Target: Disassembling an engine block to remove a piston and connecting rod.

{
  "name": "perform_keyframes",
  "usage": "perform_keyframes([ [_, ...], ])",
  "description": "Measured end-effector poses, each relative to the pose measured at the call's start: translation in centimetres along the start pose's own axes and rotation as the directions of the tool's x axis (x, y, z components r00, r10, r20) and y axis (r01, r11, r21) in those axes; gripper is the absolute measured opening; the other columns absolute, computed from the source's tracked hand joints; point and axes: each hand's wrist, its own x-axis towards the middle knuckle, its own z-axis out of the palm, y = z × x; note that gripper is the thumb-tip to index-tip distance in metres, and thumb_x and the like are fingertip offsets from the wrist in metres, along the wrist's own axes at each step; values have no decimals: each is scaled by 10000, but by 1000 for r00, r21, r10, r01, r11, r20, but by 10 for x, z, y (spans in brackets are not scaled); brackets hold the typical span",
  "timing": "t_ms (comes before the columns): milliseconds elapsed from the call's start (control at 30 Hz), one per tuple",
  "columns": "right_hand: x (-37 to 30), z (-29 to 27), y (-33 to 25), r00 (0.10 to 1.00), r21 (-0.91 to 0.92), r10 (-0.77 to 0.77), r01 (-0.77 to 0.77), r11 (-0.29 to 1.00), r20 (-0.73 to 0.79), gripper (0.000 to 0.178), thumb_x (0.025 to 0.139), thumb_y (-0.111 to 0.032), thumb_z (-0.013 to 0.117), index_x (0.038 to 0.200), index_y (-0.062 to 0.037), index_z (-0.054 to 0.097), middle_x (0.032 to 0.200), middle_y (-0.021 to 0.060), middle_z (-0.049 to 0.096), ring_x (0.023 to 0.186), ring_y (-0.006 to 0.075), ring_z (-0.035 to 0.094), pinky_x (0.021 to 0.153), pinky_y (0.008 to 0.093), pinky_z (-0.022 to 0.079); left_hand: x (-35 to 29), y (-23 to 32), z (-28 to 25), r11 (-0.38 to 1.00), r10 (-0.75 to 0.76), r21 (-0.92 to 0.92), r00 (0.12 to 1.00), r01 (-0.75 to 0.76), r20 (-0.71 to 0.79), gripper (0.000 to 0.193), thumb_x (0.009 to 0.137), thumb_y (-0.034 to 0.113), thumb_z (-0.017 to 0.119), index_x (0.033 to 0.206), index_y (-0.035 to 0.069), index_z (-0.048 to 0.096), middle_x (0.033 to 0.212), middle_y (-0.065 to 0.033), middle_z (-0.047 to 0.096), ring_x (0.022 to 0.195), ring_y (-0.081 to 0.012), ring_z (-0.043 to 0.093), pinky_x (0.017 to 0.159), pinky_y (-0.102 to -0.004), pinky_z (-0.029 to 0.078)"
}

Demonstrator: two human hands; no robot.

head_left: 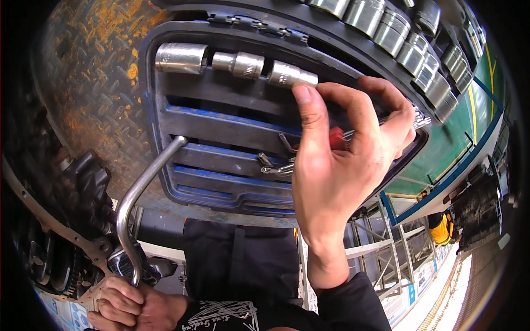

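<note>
My left hand (121,306), low on the left, is wrapped round the lower end of a bent steel bar (128,201) shaped like a speed brace. The bar's upper tip lies over the left part of an open black-and-blue tool case (221,129). My right hand (345,146) reaches over the case. Its thumb and index finger pinch the right end of a steel socket (284,73), which lies in the case's top row. Left of it in that row are a stepped socket (238,64) and a wide socket (182,58). My right hand partly covers some hex keys (276,168) and a red holder (337,138).
The case's other half holds several larger sockets (392,33). Beneath the case is a rusty tread-plate surface (94,83). Dark metal machine parts (83,187) stand at the left. A green surface with a blue edge (452,160) and metal framework (381,237) lie at the right.
</note>
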Motion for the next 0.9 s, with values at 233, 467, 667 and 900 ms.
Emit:
perform_keyframes([
  [233, 3, 2, 2, 1000, 20, -14, 15, 1000, -8, 217, 811, -266, 827, 861, -69, 752, 1052, 121, 570, 1062, 271, 511, 962, 400, 369, 1, 1, -16, 999, -27, -42, 1000, 26, -4, 518, 1009, 531, 370, 631, 184, 301, 513, 54, 151, 396, -102, 126, 383, -283, 183],
  [467, 10, 4, 1, 999, -14, -16, 16, 1000, -37, 251, 857, -290, 790, 859, -43, 746, 973, 115, 582, 994, 264, 529, 966, 394, 351, 7, -2, -26, 986, -38, -156, 993, 55, 110, 518, 1001, 543, 397, 639, 187, 293, 509, 53, 158, 400, -106, 124, 386, -292, 165],
  [667, 3, -2, -10, 999, 4, 6, -6, 1000, 35, 340, 766, -349, 863, 909, -60, 758, 1082, 156, 553, 1081, 308, 514, 935, 398, 411, 0, -4, -15, 993, 1, -114, 1000, -2, -11, 519, 999, 548, 399, 644, 188, 281, 510, 53, 151, 401, -111, 118, 386, -290, 163],
  [900, -4, -2, -17, 995, 216, -47, 64, 974, -83, 215, 753, -153, 854, 835, -84, 667, 1255, 144, 549, 1279, 398, 416, 1075, 510, 298, 6, 2, -23, 966, -173, -179, 980, 188, 100, 574, 1049, 522, 263, 610, 154, 304, 430, 39, 218, 355, -98, 140, 378, -249, 183],
])
